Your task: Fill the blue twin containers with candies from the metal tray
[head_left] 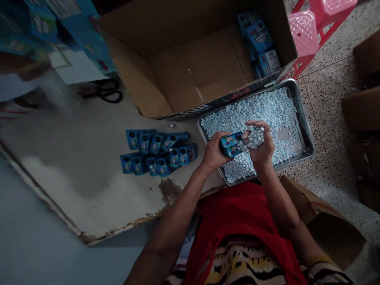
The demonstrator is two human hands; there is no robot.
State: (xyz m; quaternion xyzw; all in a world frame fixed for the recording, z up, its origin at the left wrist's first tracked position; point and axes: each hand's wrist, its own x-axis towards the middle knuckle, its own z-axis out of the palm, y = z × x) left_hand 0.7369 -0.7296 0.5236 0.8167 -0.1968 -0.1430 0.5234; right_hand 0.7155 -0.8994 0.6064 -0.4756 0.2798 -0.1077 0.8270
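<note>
My left hand (214, 151) grips two small blue candy boxes (232, 139) side by side, their ends with round holes turned toward my right hand. Cupped and palm up, my right hand (265, 148) carries a heap of small white and pale blue candies (254, 136). Its fingertips are close to the box openings, and a few candies lie between. Both hands are over a metal tray (308, 138) spread with the same candies. To the left, several blue candy boxes (150, 166) stand in two rough rows on the table, their holed ends facing up.
Behind the tray stands a large open cardboard box (184, 71) with several blue boxes (261, 39) at its right end. Black scissors (108, 93) lie at the left, near a co-worker's blurred arm (26, 67). Pink stools (303, 33) and brown cartons (362, 114) are on the right.
</note>
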